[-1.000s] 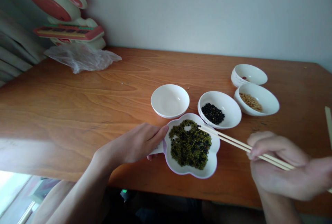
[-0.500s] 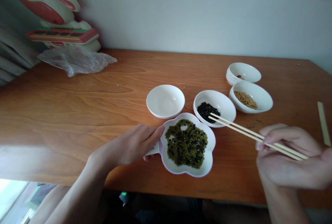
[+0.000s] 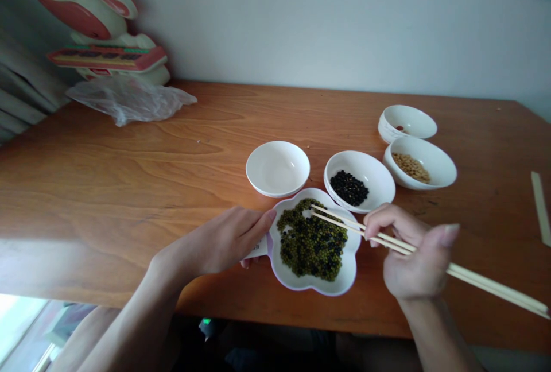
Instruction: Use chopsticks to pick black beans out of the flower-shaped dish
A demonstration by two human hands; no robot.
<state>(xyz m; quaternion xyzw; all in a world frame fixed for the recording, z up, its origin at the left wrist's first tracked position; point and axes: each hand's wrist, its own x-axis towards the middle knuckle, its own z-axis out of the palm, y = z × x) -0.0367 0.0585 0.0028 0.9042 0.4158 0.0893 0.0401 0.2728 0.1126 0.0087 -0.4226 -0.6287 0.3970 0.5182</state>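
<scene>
My left hand (image 3: pixel 235 240) is closed on the handle of a white flower-shaped dish (image 3: pixel 344 273) with a purple rim. Green beans (image 3: pixel 297 251) mixed with black ones cover most of its floor. My right hand (image 3: pixel 415 251) grips a pair of wooden chopsticks (image 3: pixel 379 238), whose tips sit over the upper part of the beans, slightly apart. Whether a bean is between the tips I cannot make out. Just behind the dish stands a white bowl (image 3: pixel 379 182) holding black beans (image 3: pixel 349 187). To its left is an empty white bowl (image 3: pixel 278 168).
Farther right, one white bowl (image 3: pixel 441 168) holds tan beans, and another (image 3: pixel 419 122) behind it holds a few reddish bits. A pale strip (image 3: pixel 540 208) lies at the right. A plastic bag (image 3: pixel 129 99) and a toy keyboard figure (image 3: pixel 112 56) stand at the back left.
My right hand has moved left, bringing the chopstick tips from the black-bean bowl to above the flower-shaped dish. My left hand keeps its hold on the handle.
</scene>
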